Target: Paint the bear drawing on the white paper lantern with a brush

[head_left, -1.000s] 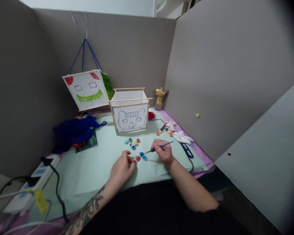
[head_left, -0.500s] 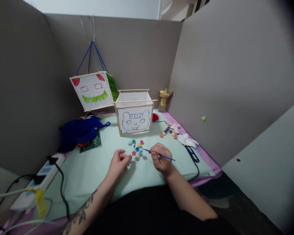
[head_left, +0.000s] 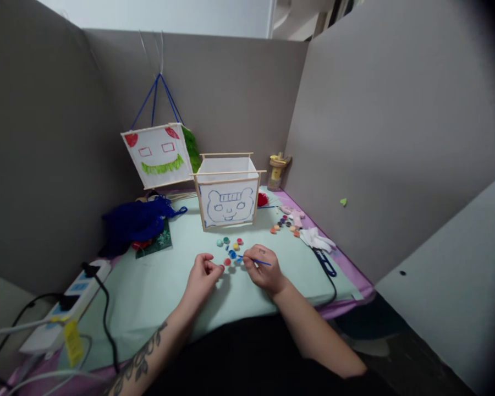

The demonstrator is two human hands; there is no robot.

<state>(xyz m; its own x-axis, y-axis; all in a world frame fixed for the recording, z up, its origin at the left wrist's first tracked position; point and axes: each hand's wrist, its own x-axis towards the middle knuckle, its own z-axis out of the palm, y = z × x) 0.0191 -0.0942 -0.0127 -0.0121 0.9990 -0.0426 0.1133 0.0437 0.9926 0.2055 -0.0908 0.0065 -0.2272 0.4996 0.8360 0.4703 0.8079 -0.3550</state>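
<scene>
In my right hand (head_left: 264, 268) is a thin blue paintbrush (head_left: 264, 262), pinched between thumb and fingers. Its tip points left and reaches a small pot of blue paint (head_left: 232, 254). Fingers curled together, my left hand (head_left: 203, 275) hovers just left of the pots, with a small reddish spot at its fingertips that I cannot make out. Beside those fingertips is a red paint pot (head_left: 227, 262). A yellow pot (head_left: 236, 247), a green pot (head_left: 226, 241) and other small pots cluster around. Behind them stands a white paper lantern (head_left: 230, 206) in a wooden stick frame, with a bear face outlined in blue.
Another painted lantern (head_left: 159, 159) hangs from blue cords at the back left. Blue fabric (head_left: 132, 220) lies below it. At left is a power strip (head_left: 72, 302) with cables. More paint pots (head_left: 286, 223) and white gloves (head_left: 317, 240) lie at right. Grey partitions enclose the table.
My right hand has moved left with the paintbrush, bringing the tip to the blue paint pot. My left hand has stayed nearly in place. The view has shifted slightly.
</scene>
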